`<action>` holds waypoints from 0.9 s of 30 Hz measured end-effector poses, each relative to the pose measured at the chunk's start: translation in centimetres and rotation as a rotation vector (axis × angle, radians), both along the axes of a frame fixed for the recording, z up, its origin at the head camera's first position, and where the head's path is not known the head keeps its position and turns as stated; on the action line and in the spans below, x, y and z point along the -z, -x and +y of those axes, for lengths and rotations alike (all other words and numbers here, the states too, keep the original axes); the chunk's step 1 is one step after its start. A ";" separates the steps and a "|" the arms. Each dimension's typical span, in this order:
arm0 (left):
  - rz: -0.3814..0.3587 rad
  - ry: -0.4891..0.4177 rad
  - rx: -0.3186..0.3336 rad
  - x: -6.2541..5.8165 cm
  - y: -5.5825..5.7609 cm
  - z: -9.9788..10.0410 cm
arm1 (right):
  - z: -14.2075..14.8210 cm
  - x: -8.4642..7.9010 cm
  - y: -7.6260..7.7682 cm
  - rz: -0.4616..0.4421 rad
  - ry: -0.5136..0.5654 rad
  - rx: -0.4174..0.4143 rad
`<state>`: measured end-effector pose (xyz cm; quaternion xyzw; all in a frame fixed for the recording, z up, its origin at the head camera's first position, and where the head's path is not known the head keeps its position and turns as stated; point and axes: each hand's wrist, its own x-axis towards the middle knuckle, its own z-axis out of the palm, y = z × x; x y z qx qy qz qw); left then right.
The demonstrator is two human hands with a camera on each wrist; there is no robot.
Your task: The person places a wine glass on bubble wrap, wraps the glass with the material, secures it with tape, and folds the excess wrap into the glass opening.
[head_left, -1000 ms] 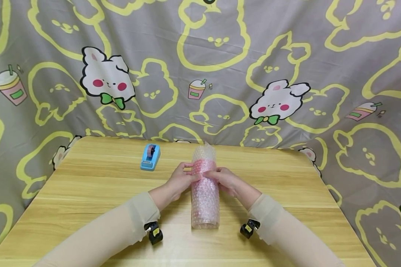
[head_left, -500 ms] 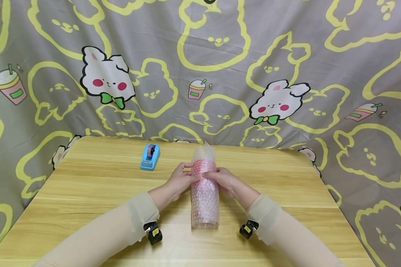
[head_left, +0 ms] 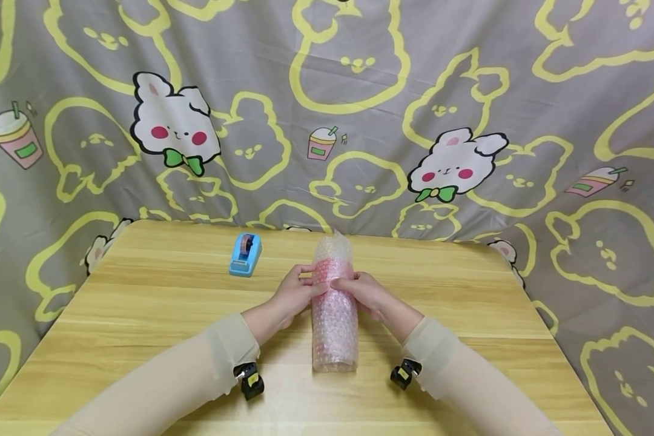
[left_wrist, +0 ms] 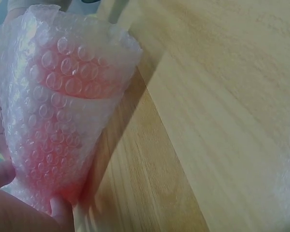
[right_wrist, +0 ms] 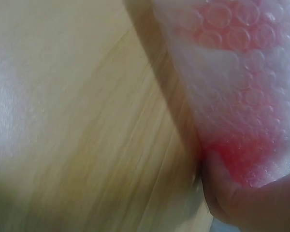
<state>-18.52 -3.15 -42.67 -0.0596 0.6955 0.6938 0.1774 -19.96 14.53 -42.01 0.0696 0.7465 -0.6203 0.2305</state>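
Observation:
A roll of bubble wrap point(head_left: 335, 333) lies lengthwise on the table in front of me, with pink and red showing through its layers. What is inside it cannot be made out. My left hand point(head_left: 296, 292) grips the roll's left side above the middle, thumb on top. From the right, my right hand point(head_left: 372, 297) holds it at the same height, its thumb also on top near the other thumb. In the left wrist view, fingertips point(left_wrist: 62, 210) press low on the bubble wrap point(left_wrist: 63, 106). The right wrist view has a finger point(right_wrist: 220, 176) against the roll's lower edge.
A blue tape dispenser point(head_left: 245, 254) with a roll of tape stands at the back left of the wooden table point(head_left: 441, 278). Behind the table hangs a grey cloth point(head_left: 272, 72) with cartoon rabbits. Each sleeve carries a small black wrist camera point(head_left: 251, 381).
Hands and roll keep their places and hold. Only the head view has tilted very slightly.

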 end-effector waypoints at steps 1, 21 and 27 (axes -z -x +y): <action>0.000 0.002 -0.003 0.0 0.0 0.0 | 0.0 0.0 0.0 0.002 -0.002 0.005; 0.116 0.184 -0.019 -1.7 -0.2 -1.7 | 0.0 0.1 0.1 0.017 -0.020 0.001; 0.212 0.264 0.008 -2.0 0.2 -3.2 | -0.1 0.1 -0.2 0.006 -0.062 0.014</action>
